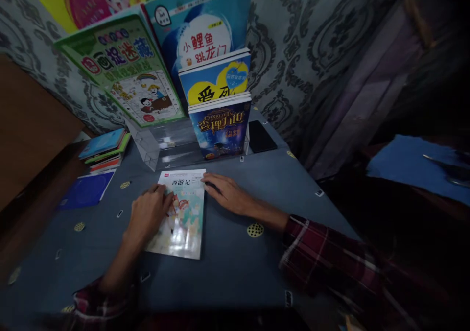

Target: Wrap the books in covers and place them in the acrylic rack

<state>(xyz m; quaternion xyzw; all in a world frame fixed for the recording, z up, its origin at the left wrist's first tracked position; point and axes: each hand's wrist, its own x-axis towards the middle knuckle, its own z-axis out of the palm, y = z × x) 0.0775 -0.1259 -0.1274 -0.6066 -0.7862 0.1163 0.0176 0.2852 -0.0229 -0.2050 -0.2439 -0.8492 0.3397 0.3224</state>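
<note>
A thin paperback book (187,223) with a pale, glossy cover and a red-haired cartoon figure lies closed on the table in front of me. My left hand (149,213) rests over its left side, fingers stretched onto the cover. At the upper right edge, my right hand (229,194) has its fingertips and thumb close together on the book's border. Behind it, a clear acrylic stand (167,137) carries several upright books, among them a dark blue book (222,135), a yellow-and-blue book (216,81), a teal book (165,32) and a green picture book (121,71).
A stack of thin books (105,147) and a blue booklet (88,189) lie at the left. A black phone-like slab (261,136) is beside the stand. Patterned wallpaper (286,42) backs the table (235,282); a blue cloth (414,167) lies off to the right.
</note>
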